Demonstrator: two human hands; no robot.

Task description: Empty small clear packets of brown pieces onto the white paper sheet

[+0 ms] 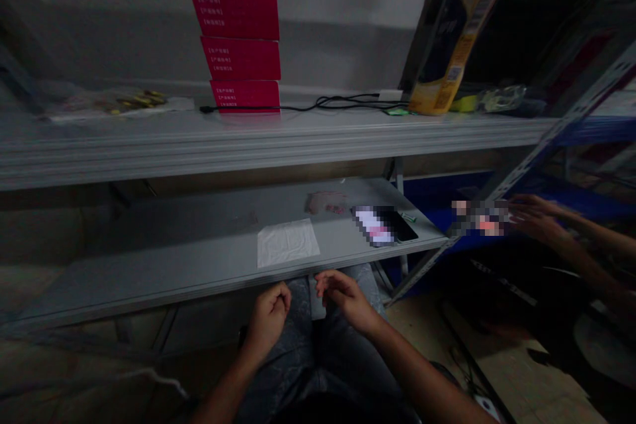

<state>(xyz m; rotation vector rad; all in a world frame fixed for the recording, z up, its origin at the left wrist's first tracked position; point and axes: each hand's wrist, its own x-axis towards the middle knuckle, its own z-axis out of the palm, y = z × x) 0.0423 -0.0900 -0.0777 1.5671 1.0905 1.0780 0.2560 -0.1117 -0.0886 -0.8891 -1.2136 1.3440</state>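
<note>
My left hand (268, 318) is curled closed over my jeans-clad lap, holding nothing I can see. My right hand (345, 301) hangs just beside it with fingers loosely bent and apart, also holding nothing. A pale grey rectangular patch (318, 298) lies between them on my thigh, though I cannot tell what it is. Both hands sit just below the front edge of a grey metal lower shelf (149, 278). A white sheet (287, 242) lies on that shelf, beyond my hands, next to a dark phone-like object (397, 226), partly pixelated.
A co-worker's hands (536, 218) reach in at the right beside a blue-and-white slotted rack upright (561, 139). The upper shelf (248, 146) holds stacked red cards (233, 10), a black cable (348, 104) and a yellow packaged item (462, 33).
</note>
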